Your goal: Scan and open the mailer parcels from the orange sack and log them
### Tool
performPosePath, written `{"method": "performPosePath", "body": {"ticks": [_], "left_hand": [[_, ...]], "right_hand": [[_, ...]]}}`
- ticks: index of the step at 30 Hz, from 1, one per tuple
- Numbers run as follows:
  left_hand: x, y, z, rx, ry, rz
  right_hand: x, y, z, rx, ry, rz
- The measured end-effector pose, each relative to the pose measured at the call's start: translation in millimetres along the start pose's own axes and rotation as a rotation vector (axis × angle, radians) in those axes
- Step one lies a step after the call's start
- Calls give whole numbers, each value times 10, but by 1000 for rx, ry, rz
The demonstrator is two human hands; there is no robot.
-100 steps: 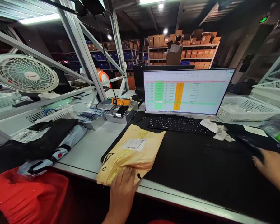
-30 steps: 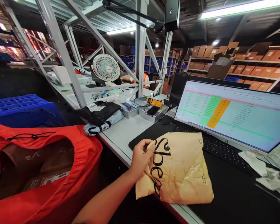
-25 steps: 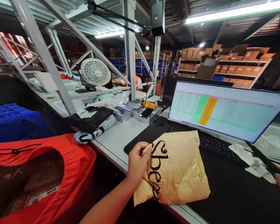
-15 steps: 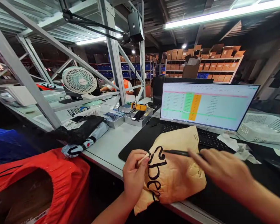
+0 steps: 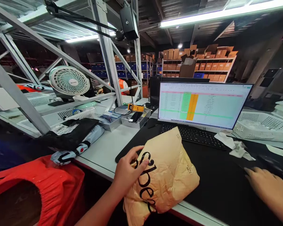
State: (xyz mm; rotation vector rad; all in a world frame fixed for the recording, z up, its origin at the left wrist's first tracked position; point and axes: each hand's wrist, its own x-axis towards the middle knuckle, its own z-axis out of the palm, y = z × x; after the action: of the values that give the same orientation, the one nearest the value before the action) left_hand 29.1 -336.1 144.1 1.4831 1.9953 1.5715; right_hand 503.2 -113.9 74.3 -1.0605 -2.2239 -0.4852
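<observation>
A crinkled, slightly glossy skin is shown by the parcel (image 5: 167, 169) at lower centre, a matt one by the black mat (image 5: 221, 182); the red bag (image 5: 61, 179), lower left, is made of gathered cloth.

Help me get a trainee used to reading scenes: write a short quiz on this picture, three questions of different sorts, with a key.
1. What does the left hand hold?
A) the phone
B) the tan package
C) the keyboard

2. True or false: the right hand is apart from the tan package.

3. Fill in the blank: on the monitor, the orange column stands just right of the ____ column.

Key:
1. B
2. True
3. green
</observation>
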Motion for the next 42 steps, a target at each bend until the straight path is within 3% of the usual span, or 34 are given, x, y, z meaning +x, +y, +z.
{"method": "performPosePath", "body": {"ticks": [2,4,7,9,11,14,17,20,22,25,28,31,34,36,42], "left_hand": [[70,10,-19,107,-85,46],[92,17,1,131,-74,127],[50,35,52,123,-15,265],[-5,46,67,122,11,339],[-65,40,64,141,27,398],[-135,-7,39,182,21,469],[-128,-41,-14,191,-68,494],[20,-5,-86,171,-223,387],[180,41,-112,225,-341,197],[400,82,-81,413,-605,-78],[482,66,16,339,-842,-114],[424,37,114,155,-770,12],[332,56,156,175,-569,200],[311,90,148,218,-507,274],[492,115,25,243,-220,255]], "right_hand": [[308,-509,-70,-2,-6,-85],[671,-1108,-188,261,-21,-182],[1158,-1929,-285,626,-181,-488],[1383,-2284,-255,706,-182,-591],[1518,-2466,-194,757,-207,-594],[1590,-2540,-142,800,-304,-528],[1572,-2568,-129,823,-367,-501],[1487,-2656,-63,885,-356,-546],[1396,-2744,10,931,-254,-569],[1241,-2860,84,933,6,-578],[1123,-2898,74,858,143,-624],[1075,-2859,31,822,74,-622],[1085,-2792,9,837,-31,-597],[1095,-2750,-4,843,-36,-614],[1029,-2603,-189,788,17,-702]]}}
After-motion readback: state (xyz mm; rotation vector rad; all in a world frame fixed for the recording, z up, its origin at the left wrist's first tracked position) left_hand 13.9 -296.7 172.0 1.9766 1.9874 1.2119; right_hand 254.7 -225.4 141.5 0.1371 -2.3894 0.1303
